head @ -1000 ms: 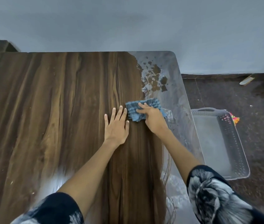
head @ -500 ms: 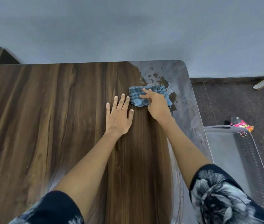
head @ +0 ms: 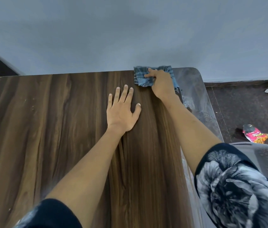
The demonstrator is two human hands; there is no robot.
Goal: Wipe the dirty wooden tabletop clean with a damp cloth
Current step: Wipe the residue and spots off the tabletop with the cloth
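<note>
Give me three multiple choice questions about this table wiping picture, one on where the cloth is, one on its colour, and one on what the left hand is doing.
1. Where is the cloth on the wooden tabletop?
A. at the far edge by the wall
B. at the near edge
C. on the floor

2. What colour is the cloth?
A. red
B. blue
C. white

3. What is the left hand doing?
A. gripping the cloth
B. lifted off the table
C. lying flat, fingers spread

Answers: 1 A, the right hand presses it at the edge below the wall. 2 B, the fabric is blue with darker stripes. 3 C, its palm is down on bare wood, apart from the cloth.
</note>
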